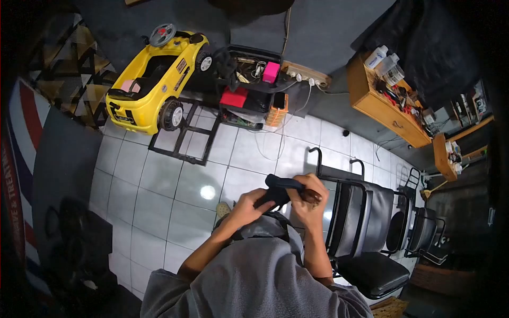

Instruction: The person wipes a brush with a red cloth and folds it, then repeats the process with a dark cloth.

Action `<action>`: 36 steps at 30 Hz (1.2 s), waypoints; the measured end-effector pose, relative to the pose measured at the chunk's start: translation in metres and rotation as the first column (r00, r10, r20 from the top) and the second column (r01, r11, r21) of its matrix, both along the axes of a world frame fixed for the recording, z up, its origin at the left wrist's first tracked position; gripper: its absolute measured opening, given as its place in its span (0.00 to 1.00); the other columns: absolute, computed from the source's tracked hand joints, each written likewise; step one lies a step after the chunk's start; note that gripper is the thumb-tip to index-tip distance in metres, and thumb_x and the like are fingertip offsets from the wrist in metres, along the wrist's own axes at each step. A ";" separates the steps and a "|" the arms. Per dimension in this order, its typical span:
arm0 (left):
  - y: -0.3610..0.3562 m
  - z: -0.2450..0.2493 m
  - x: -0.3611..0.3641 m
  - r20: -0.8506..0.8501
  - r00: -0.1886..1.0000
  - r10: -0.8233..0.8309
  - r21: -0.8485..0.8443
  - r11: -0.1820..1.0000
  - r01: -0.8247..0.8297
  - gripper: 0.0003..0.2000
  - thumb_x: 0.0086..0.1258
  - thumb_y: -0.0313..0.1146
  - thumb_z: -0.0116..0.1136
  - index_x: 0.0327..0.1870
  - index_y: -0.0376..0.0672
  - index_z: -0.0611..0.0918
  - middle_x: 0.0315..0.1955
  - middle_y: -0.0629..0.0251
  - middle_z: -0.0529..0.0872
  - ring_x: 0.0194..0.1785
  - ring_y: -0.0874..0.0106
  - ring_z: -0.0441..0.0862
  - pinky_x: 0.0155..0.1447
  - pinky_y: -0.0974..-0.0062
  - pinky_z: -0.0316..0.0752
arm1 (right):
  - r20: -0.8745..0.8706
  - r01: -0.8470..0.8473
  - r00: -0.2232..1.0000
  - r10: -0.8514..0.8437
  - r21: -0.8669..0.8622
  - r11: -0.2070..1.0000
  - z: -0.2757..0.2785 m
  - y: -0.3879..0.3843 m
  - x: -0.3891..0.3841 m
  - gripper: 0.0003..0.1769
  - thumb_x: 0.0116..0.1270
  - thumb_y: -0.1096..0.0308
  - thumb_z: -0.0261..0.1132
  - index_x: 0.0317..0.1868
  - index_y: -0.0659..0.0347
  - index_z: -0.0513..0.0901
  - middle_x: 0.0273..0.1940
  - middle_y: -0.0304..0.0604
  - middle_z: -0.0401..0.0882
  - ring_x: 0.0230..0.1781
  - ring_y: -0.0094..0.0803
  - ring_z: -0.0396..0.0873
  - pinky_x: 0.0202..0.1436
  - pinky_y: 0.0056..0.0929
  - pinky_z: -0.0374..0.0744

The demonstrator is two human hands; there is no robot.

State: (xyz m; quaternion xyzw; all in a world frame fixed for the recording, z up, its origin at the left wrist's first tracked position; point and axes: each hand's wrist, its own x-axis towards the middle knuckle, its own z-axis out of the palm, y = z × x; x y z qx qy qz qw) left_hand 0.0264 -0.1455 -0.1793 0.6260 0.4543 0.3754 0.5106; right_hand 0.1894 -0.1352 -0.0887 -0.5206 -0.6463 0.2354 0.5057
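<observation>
Both hands are raised in front of the grey shirt, at the lower middle of the head view. My left hand has its fingers closed on a dark cloth-like item. On the right side of the same item, my right hand is wrapped round it and round a brown rounded object, whose kind I cannot make out. A dark band of the item runs between the two hands.
A yellow toy car stands at the upper left beside a black metal frame. Black chairs are close on the right. A wooden drawer unit and a power strip are along the wall.
</observation>
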 end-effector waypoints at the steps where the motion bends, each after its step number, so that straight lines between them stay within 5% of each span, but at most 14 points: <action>1: -0.001 -0.013 0.001 -0.008 0.997 -0.081 0.030 0.996 0.081 0.13 0.63 0.34 0.65 0.38 0.31 0.79 0.31 0.52 0.83 0.35 0.61 0.82 0.42 0.71 0.75 | -0.028 0.035 0.999 -0.034 0.033 0.999 0.003 -0.001 0.001 0.10 0.49 0.82 0.68 0.34 0.68 0.81 0.25 0.40 0.74 0.22 0.22 0.70 0.25 0.19 0.67; 4: -0.005 -0.056 0.001 -0.166 0.981 -0.099 0.078 0.991 0.113 0.10 0.65 0.30 0.61 0.41 0.31 0.79 0.34 0.51 0.83 0.39 0.56 0.82 0.43 0.70 0.75 | -0.102 0.148 0.985 -0.138 0.092 0.985 0.013 -0.008 0.009 0.08 0.50 0.82 0.66 0.32 0.69 0.80 0.26 0.41 0.77 0.25 0.21 0.73 0.28 0.19 0.69; 7: 0.001 -0.051 0.001 -0.102 0.995 -0.009 0.036 0.999 0.012 0.08 0.64 0.25 0.56 0.43 0.33 0.79 0.36 0.50 0.83 0.41 0.54 0.82 0.45 0.67 0.75 | -0.247 0.019 0.967 -0.063 -0.177 0.984 0.034 -0.014 0.018 0.09 0.51 0.80 0.67 0.35 0.68 0.81 0.28 0.42 0.79 0.27 0.20 0.74 0.31 0.19 0.71; 9: 0.011 -0.020 -0.005 -0.070 0.996 0.047 0.146 0.989 -0.036 0.09 0.63 0.22 0.53 0.43 0.35 0.80 0.38 0.48 0.82 0.42 0.49 0.80 0.46 0.62 0.75 | -0.035 -0.199 0.980 0.198 -0.312 0.929 0.018 -0.008 0.034 0.20 0.53 0.72 0.71 0.48 0.65 0.82 0.29 0.44 0.82 0.25 0.18 0.75 0.33 0.21 0.75; 11: 0.020 0.001 -0.003 -0.102 0.995 -0.008 0.232 0.972 0.032 0.11 0.59 0.19 0.53 0.43 0.35 0.80 0.36 0.53 0.82 0.41 0.54 0.81 0.44 0.67 0.75 | 0.104 -0.172 0.953 0.283 -0.586 0.792 0.015 -0.009 0.023 0.26 0.53 0.68 0.73 0.53 0.64 0.79 0.29 0.48 0.83 0.27 0.25 0.81 0.35 0.26 0.78; 13: 0.021 0.033 -0.002 -0.080 0.994 -0.077 0.215 0.972 0.093 0.12 0.58 0.16 0.53 0.43 0.35 0.80 0.35 0.57 0.83 0.39 0.58 0.82 0.43 0.72 0.75 | 0.203 -0.200 0.920 0.335 -0.491 0.848 -0.007 -0.012 0.013 0.27 0.53 0.66 0.73 0.54 0.63 0.78 0.32 0.54 0.83 0.33 0.44 0.84 0.40 0.33 0.79; 18: 0.019 0.023 0.001 0.093 0.994 -0.051 0.316 0.948 0.019 0.13 0.58 0.19 0.58 0.46 0.36 0.78 0.37 0.58 0.82 0.40 0.65 0.83 0.45 0.74 0.76 | 0.052 -0.175 0.972 0.227 -0.485 0.857 -0.001 -0.013 0.018 0.18 0.45 0.75 0.68 0.41 0.68 0.81 0.30 0.51 0.80 0.29 0.36 0.81 0.34 0.29 0.77; 21: 0.015 0.012 -0.010 0.090 0.996 -0.002 0.031 1.000 -0.001 0.16 0.61 0.26 0.62 0.51 0.38 0.76 0.42 0.53 0.82 0.46 0.57 0.82 0.49 0.68 0.76 | 0.085 -0.137 0.982 0.167 -0.280 0.950 0.002 -0.015 0.030 0.16 0.43 0.77 0.67 0.37 0.69 0.81 0.27 0.47 0.79 0.26 0.31 0.77 0.32 0.25 0.74; 25: 0.016 -0.015 -0.032 -0.291 0.950 -0.116 0.130 0.979 0.159 0.11 0.63 0.27 0.62 0.44 0.33 0.79 0.42 0.52 0.84 0.41 0.59 0.83 0.45 0.70 0.77 | -0.203 0.073 0.971 -0.124 -0.241 0.968 0.004 -0.015 0.044 0.12 0.45 0.78 0.66 0.34 0.69 0.82 0.27 0.40 0.80 0.27 0.20 0.76 0.31 0.19 0.73; 26: 0.014 -0.015 -0.029 -0.116 0.993 -0.021 0.189 0.981 0.042 0.09 0.63 0.27 0.61 0.40 0.31 0.79 0.37 0.52 0.83 0.38 0.56 0.82 0.41 0.67 0.76 | -0.078 -0.002 0.997 -0.015 -0.215 0.977 0.006 -0.012 0.051 0.24 0.46 0.79 0.67 0.48 0.63 0.82 0.26 0.39 0.79 0.26 0.19 0.76 0.32 0.20 0.75; 29: 0.014 0.009 -0.026 -0.147 0.988 -0.043 0.298 0.951 0.086 0.08 0.62 0.26 0.61 0.38 0.31 0.78 0.33 0.52 0.81 0.35 0.54 0.81 0.39 0.67 0.75 | -0.053 -0.170 0.985 0.165 -0.495 0.852 0.022 -0.012 0.040 0.39 0.47 0.80 0.68 0.65 0.53 0.72 0.26 0.40 0.79 0.27 0.19 0.77 0.33 0.22 0.76; 30: 0.014 0.024 -0.024 -0.226 0.972 -0.061 0.303 0.944 0.129 0.07 0.61 0.26 0.61 0.35 0.32 0.77 0.29 0.53 0.79 0.33 0.53 0.79 0.36 0.66 0.74 | 0.062 -0.234 0.946 0.320 -0.555 0.798 0.021 -0.010 0.035 0.52 0.45 0.79 0.70 0.73 0.50 0.59 0.28 0.41 0.80 0.27 0.23 0.79 0.35 0.23 0.77; 33: 0.014 0.044 -0.016 -0.245 0.959 -0.141 0.385 0.894 0.230 0.09 0.63 0.30 0.61 0.32 0.33 0.75 0.28 0.54 0.78 0.32 0.54 0.79 0.34 0.64 0.73 | 0.163 -0.335 0.863 0.478 -0.524 0.783 -0.009 -0.008 0.020 0.41 0.48 0.77 0.69 0.67 0.50 0.69 0.30 0.53 0.80 0.32 0.55 0.79 0.36 0.33 0.77; 36: 0.015 0.064 -0.018 -0.306 0.925 -0.226 0.303 0.898 0.319 0.11 0.65 0.34 0.61 0.33 0.34 0.75 0.29 0.54 0.79 0.32 0.53 0.78 0.35 0.63 0.73 | 0.066 -0.333 0.900 0.432 -0.536 0.776 -0.017 -0.010 0.025 0.26 0.47 0.76 0.68 0.51 0.64 0.79 0.32 0.53 0.82 0.32 0.43 0.82 0.37 0.31 0.78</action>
